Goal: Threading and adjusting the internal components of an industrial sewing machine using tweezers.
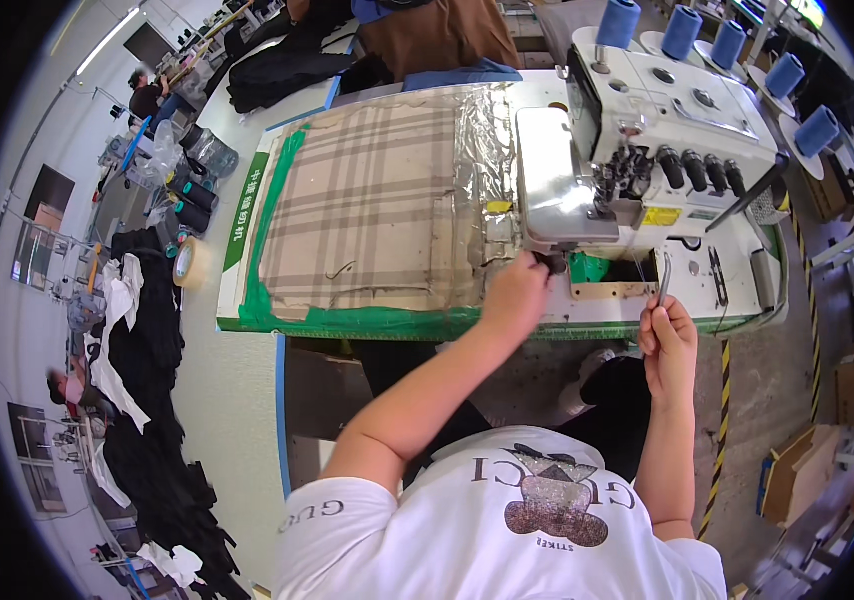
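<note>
A white overlock sewing machine (647, 150) stands on the right part of a white table (247, 300). My left hand (515, 295) reaches under the machine's front, its fingers closed on a small dark part at the presser foot area (554, 264). My right hand (667, 335) is at the table's front edge and grips thin metal tweezers (664, 280) that point up toward the machine. A green piece (587, 268) shows just under the machine beside my left hand.
A plaid-covered board (372, 205) edged with green tape lies on the table's left half, with clear plastic film (487, 140) beside it. Blue thread cones (682, 30) stand behind the machine. Black garments (152, 400) are piled at the left. Other people work far left. Cardboard boxes (797, 470) sit on the floor at the right.
</note>
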Demonstrator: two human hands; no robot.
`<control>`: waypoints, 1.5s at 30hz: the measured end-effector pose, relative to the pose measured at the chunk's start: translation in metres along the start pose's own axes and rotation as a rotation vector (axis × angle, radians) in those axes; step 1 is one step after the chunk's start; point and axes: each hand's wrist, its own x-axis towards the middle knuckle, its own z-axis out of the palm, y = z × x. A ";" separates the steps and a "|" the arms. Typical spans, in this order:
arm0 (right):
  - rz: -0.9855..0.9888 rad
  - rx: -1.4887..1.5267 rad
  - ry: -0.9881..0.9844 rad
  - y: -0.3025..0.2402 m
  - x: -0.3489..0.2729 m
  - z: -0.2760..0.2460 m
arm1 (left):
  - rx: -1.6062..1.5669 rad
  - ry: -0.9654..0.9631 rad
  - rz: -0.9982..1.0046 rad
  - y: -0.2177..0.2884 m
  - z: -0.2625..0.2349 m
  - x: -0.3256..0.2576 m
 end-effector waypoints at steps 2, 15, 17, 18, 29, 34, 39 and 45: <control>-0.008 0.006 -0.009 -0.002 -0.002 0.000 | -0.057 -0.037 -0.032 0.037 0.021 0.003; -0.066 0.034 -0.080 -0.028 -0.001 0.000 | 0.132 0.176 -0.278 -0.012 -0.101 -0.021; -0.064 0.018 -0.096 -0.031 -0.001 0.002 | 0.253 0.101 -0.277 -0.048 -0.104 -0.036; -0.061 0.020 -0.098 -0.033 -0.001 0.002 | 0.256 0.043 -0.259 -0.055 -0.098 -0.040; -0.068 -0.007 -0.054 -0.039 0.001 -0.010 | -0.610 -0.039 -0.005 0.113 0.101 0.056; -0.097 -0.003 -0.050 -0.046 0.001 -0.016 | -0.557 0.085 0.012 0.120 0.079 0.069; -0.092 0.020 -0.121 -0.043 0.003 -0.008 | -0.261 -0.045 0.287 0.117 0.092 0.023; -0.112 0.010 -0.075 -0.047 0.001 -0.013 | 0.017 0.177 0.371 0.076 0.018 0.019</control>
